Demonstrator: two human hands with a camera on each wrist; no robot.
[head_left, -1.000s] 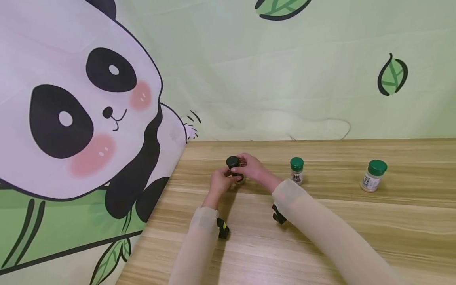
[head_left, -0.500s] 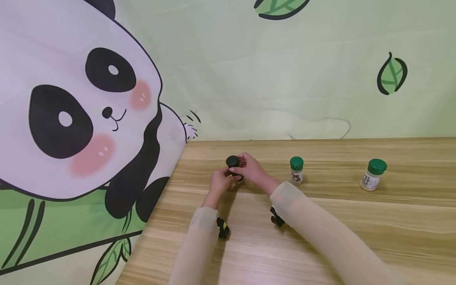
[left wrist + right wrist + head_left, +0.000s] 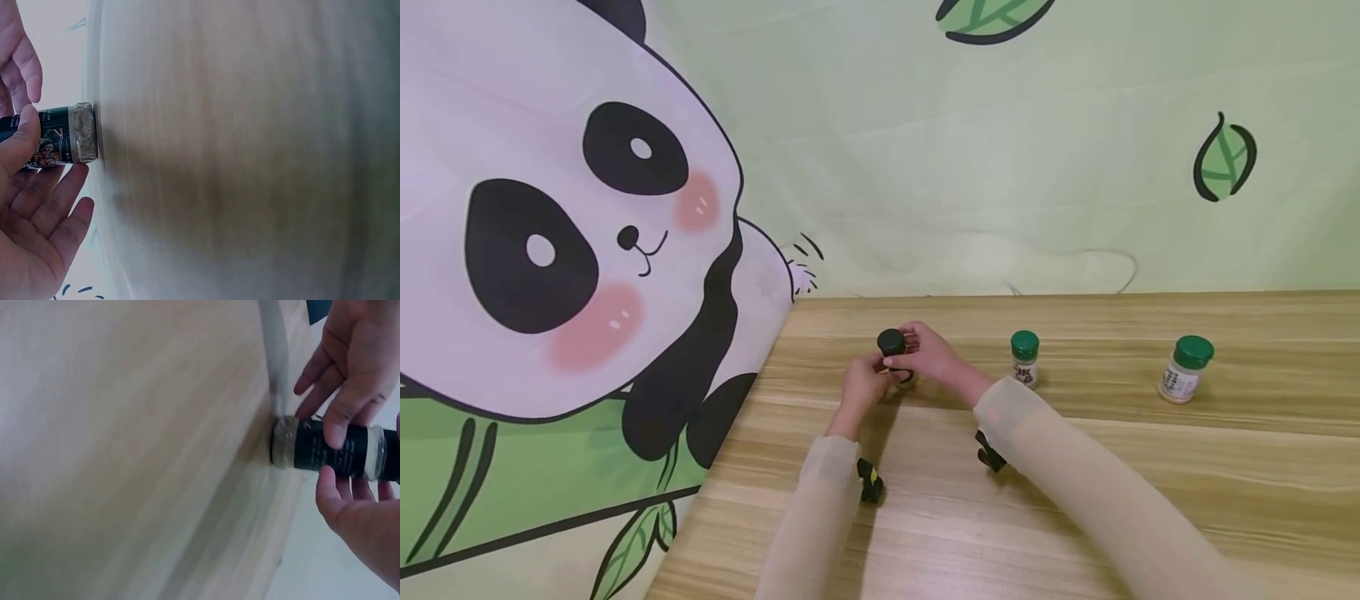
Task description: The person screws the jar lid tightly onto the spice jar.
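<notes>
A spice jar (image 3: 891, 341) with a black cap stands upright on the wooden table, with both hands about it. My left hand (image 3: 862, 387) holds its lower body, the thumb across the dark label, as the left wrist view shows. From the other side my right hand (image 3: 929, 353) grips the upper part near the cap with thumb and fingers. In the right wrist view the dark-labelled jar (image 3: 307, 445) lies sideways in the picture, its clear base against the tabletop. Fingers cover part of the label, and the cap is cut off by the frame edge.
To the right on the table (image 3: 925, 533) stand two spice jars with green caps, a nearer one (image 3: 1025, 358) and a farther one (image 3: 1186, 369). A green cloth (image 3: 985, 183) with a panda picture (image 3: 647, 275) hangs behind and along the left side.
Both hands keep their hold on the black-capped jar, which stays in place. The right forearm shifts slightly left and back again.
</notes>
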